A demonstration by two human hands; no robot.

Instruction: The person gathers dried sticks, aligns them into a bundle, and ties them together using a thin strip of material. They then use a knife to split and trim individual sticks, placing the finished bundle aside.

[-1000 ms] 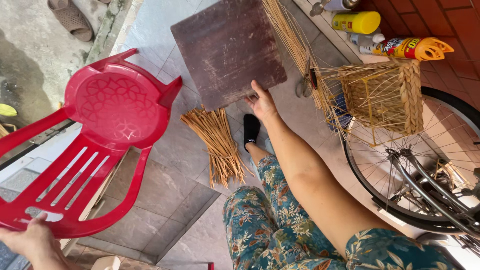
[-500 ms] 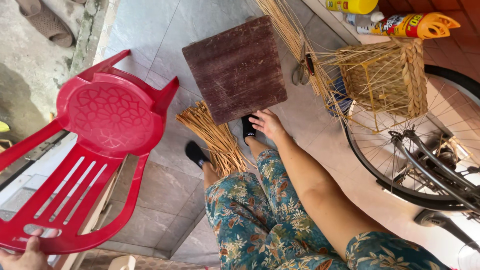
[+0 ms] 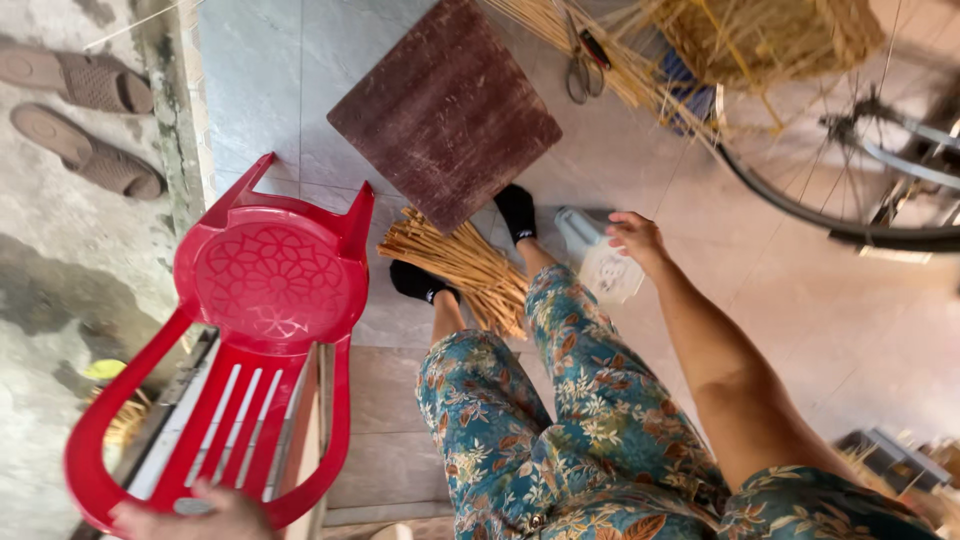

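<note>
From where I watch, the biggest thing is the red plastic chair (image 3: 265, 330), filling the frame from nine to seven o'clock, its seat toward the tiled floor (image 3: 620, 180) and its slatted back toward me. My left hand (image 3: 205, 510) sits at seven o'clock, fingers clenched over the top rail of the chair's back. My right arm runs from five o'clock up toward centre, nearly straight, and my right hand (image 3: 635, 235) hangs loose with fingers relaxed, grasping nothing, just above a pale plastic jug (image 3: 600, 262) lying on the floor.

The bicycle wheel (image 3: 840, 190) curves across two o'clock, well apart from the hand. At twelve lies the dark brown square board (image 3: 445, 110), flat on the tiles, one corner near my black-socked feet (image 3: 520, 210). Between the feet and the chair seat lies a bundle of straw stalks (image 3: 460, 270), one end under my floral trouser leg (image 3: 570, 400).

At one o'clock a half-woven straw basket (image 3: 770, 35) stands beside longer loose straw (image 3: 570, 35); I cannot tell what it holds. A pair of scissors (image 3: 582, 60) lies on that straw. At ten o'clock two brown sandals (image 3: 85, 120) rest on rough concrete.
</note>
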